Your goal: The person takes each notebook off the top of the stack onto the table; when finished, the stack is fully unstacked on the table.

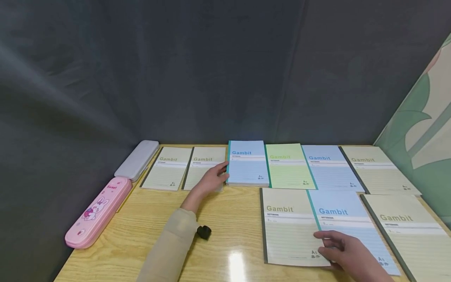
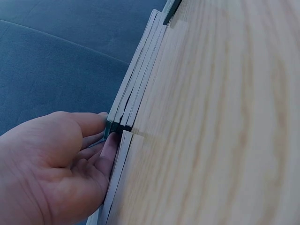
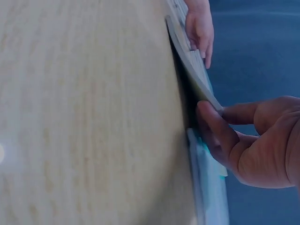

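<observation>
1. Near the front of the wooden table (image 1: 229,219), right of the middle, is a cream notebook (image 1: 290,231). It is a thin, flat rectangle of paper with a dark strip down its left side.
2. Its long side runs from near to far, with the big word "Gambit" toward the far end.
3. The right hand (image 1: 347,252) pinches its near right corner between thumb and fingers. The paper bends up there, with a dark gap under it.
4. A blue notebook (image 1: 352,223) with a teal strip lies just to the right, partly under that hand.
5. Far off, by the smooth dark cloth (image 1: 218,70), is a blue stack (image 1: 248,166) of thin notebooks. It also points long ways from near to far, its teal strip on the left.
6. The left hand (image 1: 211,180) has bent fingers, and their tips touch the stack's left edge. I cannot tell if they squeeze it.
7. A green notebook (image 1: 289,168) lies right beside the stack.
8. At the left are a shiny pink case (image 1: 98,213) with a bunny picture and a plain white case (image 1: 137,158), both long with round corners.
</observation>
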`<state>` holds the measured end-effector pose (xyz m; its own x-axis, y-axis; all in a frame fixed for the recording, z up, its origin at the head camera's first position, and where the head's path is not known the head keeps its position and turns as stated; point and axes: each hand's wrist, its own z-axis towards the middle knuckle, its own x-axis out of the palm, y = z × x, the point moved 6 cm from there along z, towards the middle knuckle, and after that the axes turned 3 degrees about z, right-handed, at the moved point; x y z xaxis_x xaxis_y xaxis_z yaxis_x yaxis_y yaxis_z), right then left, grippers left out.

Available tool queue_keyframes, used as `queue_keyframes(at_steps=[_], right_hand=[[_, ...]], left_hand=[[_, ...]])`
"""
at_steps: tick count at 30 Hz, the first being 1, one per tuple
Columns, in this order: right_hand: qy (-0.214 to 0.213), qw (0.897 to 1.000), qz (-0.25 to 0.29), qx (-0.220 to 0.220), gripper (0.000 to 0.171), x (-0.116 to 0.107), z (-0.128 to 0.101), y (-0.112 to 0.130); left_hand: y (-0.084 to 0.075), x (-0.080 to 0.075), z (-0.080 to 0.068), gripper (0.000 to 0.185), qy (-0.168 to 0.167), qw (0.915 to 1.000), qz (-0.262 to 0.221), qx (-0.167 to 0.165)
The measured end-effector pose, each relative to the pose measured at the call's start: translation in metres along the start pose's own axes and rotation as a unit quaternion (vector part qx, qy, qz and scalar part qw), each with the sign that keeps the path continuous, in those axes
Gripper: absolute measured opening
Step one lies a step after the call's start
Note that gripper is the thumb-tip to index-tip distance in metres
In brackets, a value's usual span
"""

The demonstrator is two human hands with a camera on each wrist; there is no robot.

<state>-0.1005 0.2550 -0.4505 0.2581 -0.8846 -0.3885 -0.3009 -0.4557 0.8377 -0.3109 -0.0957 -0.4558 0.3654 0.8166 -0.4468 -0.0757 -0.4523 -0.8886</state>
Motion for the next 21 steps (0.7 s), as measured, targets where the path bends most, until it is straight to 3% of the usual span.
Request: queue_keyframes(at_steps=[4, 7, 11, 16, 21], right_hand=[[0.007, 0.999, -0.022, 0.035, 0.043, 0.0, -0.004, 0.008], [0.013, 0.995, -0.074, 0.064, 0.048, -0.004, -0.009, 0.017], [-0.001, 0.988, -0.147, 0.053, 0.054, -0.015, -0.01, 0.032], [-0.032, 0.985, -0.17, 0.001, 0.042, -0.027, 0.007, 0.048], [-0.058, 0.982, -0.148, -0.103, 0.026, -0.025, 0.034, 0.062]], left_hand=[[0.001, 0.0, 0.001, 0.058, -0.001, 1.0, -0.002, 0.001], [0.002, 0.0, 0.001, 0.058, -0.002, 1.0, -0.001, 0.0], [0.001, -0.001, 0.002, 0.058, -0.004, 1.0, -0.003, 0.001], [0.001, -0.001, 0.001, 0.058, -0.004, 1.0, -0.003, 0.004], [0.001, 0.001, -0.001, 0.058, -0.005, 1.0, 0.005, 0.005]])
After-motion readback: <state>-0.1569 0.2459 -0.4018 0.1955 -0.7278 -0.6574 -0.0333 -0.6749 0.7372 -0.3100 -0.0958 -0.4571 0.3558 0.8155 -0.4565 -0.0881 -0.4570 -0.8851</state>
